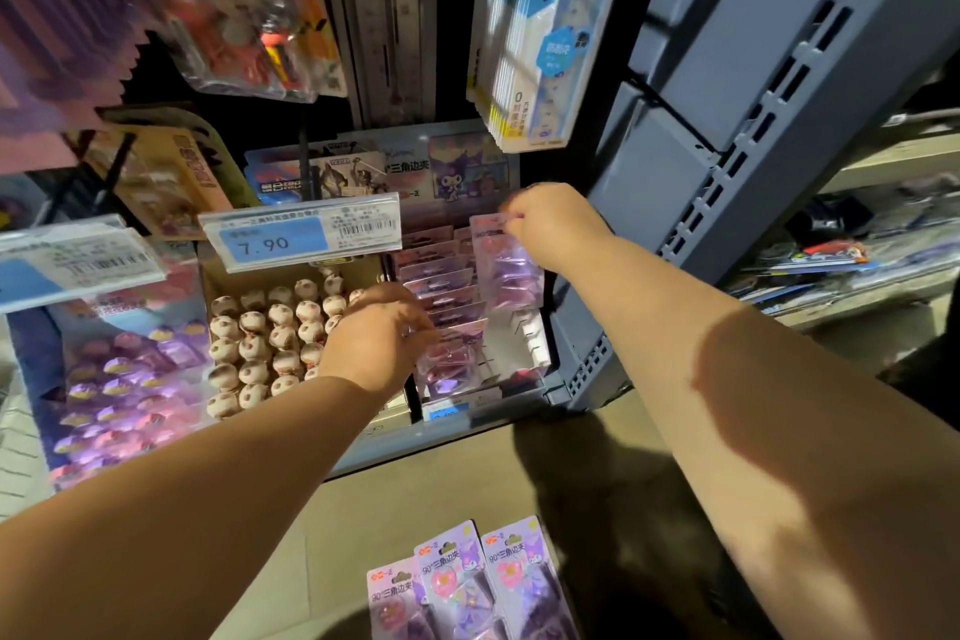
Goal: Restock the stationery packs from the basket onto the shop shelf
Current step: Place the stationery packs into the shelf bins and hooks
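A grey-blue slotted shop shelf (753,146) fills centre and right. On it a brown cardboard tray (208,278) holds cream-and-brown balls (270,338). Beside it, a clear bin (527,327) holds rowed purple stationery packs (441,286). The left grip (379,333) is buried among them, hold unclear. The right grip (550,224) pinches one pack (514,276) above the bin. A blue tag (301,237) reads 7.90.
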